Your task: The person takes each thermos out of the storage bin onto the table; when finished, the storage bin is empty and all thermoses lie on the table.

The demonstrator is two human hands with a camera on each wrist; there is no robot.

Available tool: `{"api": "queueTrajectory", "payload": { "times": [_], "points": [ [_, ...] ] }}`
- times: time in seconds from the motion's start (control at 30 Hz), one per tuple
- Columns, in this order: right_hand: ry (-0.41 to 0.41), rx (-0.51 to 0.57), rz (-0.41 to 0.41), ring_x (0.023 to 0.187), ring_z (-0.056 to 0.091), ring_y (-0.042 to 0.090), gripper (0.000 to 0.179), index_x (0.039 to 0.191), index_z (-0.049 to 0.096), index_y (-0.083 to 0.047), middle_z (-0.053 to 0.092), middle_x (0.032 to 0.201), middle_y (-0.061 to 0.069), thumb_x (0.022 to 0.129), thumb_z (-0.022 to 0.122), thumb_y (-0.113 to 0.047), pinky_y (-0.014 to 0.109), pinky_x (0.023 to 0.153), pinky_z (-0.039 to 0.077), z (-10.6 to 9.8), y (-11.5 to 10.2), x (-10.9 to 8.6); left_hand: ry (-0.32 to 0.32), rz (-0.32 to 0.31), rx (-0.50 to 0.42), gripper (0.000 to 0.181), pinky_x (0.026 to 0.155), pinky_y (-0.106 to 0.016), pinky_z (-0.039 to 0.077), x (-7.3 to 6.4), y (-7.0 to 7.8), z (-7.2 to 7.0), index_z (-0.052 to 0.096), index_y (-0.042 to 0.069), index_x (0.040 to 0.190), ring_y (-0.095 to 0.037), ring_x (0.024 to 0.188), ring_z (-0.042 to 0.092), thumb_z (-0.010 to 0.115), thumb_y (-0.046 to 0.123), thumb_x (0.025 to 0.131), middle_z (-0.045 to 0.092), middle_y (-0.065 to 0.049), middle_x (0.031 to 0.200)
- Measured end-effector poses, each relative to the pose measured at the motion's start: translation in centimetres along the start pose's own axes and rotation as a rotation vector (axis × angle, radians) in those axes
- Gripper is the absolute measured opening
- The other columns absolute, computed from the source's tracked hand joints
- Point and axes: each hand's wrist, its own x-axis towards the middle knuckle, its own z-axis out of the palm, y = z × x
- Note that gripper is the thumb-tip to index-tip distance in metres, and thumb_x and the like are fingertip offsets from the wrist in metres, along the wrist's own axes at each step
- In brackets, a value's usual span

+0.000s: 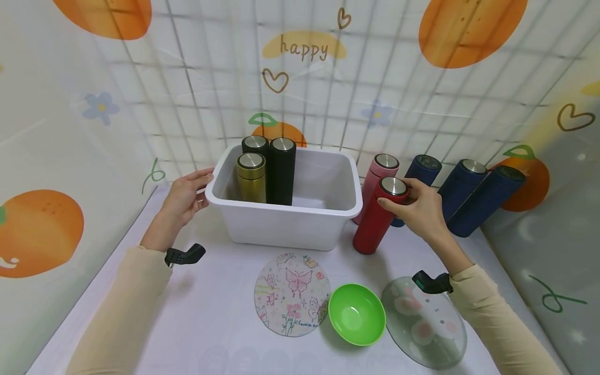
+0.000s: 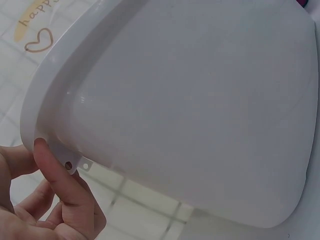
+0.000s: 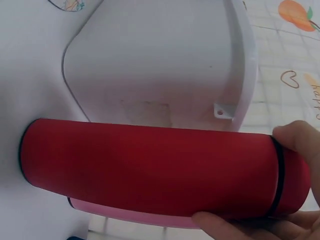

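My right hand (image 1: 424, 208) grips a red thermos bottle (image 1: 375, 224) near its silver-topped lid, to the right of a white plastic tub (image 1: 281, 226). The bottle (image 3: 150, 170) leans slightly; I cannot tell whether its base touches the table. At the tub's left end, my left hand (image 1: 185, 198) pinches the rim, with the thumb on the lip (image 2: 37, 115) in the left wrist view. Inside the tub, at its left, stand a gold thermos (image 1: 252, 182) and two black ones (image 1: 282, 172). A pink thermos (image 1: 370, 179) stands partly hidden behind the red one.
Several dark blue thermoses (image 1: 461, 187) stand at the back right, some leaning. In front of the tub lie a round butterfly-patterned mat (image 1: 292, 291), a green bowl (image 1: 357, 315) and a round translucent mat (image 1: 424, 333). A wire grid (image 1: 323, 94) behind patterned cloth rises at the back.
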Motion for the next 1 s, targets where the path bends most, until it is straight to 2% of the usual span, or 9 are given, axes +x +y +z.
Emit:
{"api": "queueTrajectory", "payload": {
  "times": [0.2, 0.37, 0.57, 1.0],
  "points": [
    [0.023, 0.018, -0.005, 0.1, 0.068, 0.032, 0.071, 0.139, 0.053, -0.001, 0.068, 0.118, 0.019, 0.086, 0.08, -0.04, 0.036, 0.079, 0.058, 0.4, 0.0, -0.1, 0.006, 0.009, 0.001, 0.04, 0.057, -0.021, 0.051, 0.0, 0.2, -0.2, 0.057, 0.008, 0.136, -0.012, 0.074, 0.065, 0.067, 0.017, 0.098, 0.068, -0.001, 0.104],
    [0.038, 0.037, 0.0, 0.104, 0.067, 0.034, 0.07, 0.14, 0.052, -0.002, 0.066, 0.122, 0.018, 0.086, 0.079, -0.039, 0.046, 0.084, 0.056, 0.8, 0.1, -0.3, 0.004, 0.001, 0.006, 0.043, 0.057, -0.021, 0.051, -0.1, 0.1, -0.1, 0.055, 0.008, 0.138, -0.011, 0.074, 0.065, 0.067, 0.017, 0.098, 0.067, -0.001, 0.105],
    [0.057, 0.052, -0.02, 0.106, 0.066, 0.035, 0.07, 0.14, 0.052, -0.003, 0.066, 0.124, 0.018, 0.087, 0.079, -0.039, 0.05, 0.085, 0.055, 1.1, 0.4, -0.2, 0.011, 0.005, -0.004, 0.04, 0.059, -0.021, 0.052, -0.3, 0.2, -0.2, 0.057, 0.008, 0.136, -0.011, 0.078, 0.065, 0.067, 0.017, 0.098, 0.067, 0.0, 0.106],
    [0.076, 0.047, 0.013, 0.108, 0.065, 0.035, 0.072, 0.139, 0.053, -0.004, 0.065, 0.125, 0.017, 0.085, 0.079, -0.044, 0.053, 0.088, 0.054, 1.1, 0.8, -0.6, -0.001, 0.005, -0.005, 0.036, 0.057, -0.021, 0.051, -0.1, 0.1, 0.1, 0.06, 0.008, 0.132, -0.013, 0.073, 0.064, 0.067, 0.016, 0.098, 0.068, -0.002, 0.102]
  ]
}}
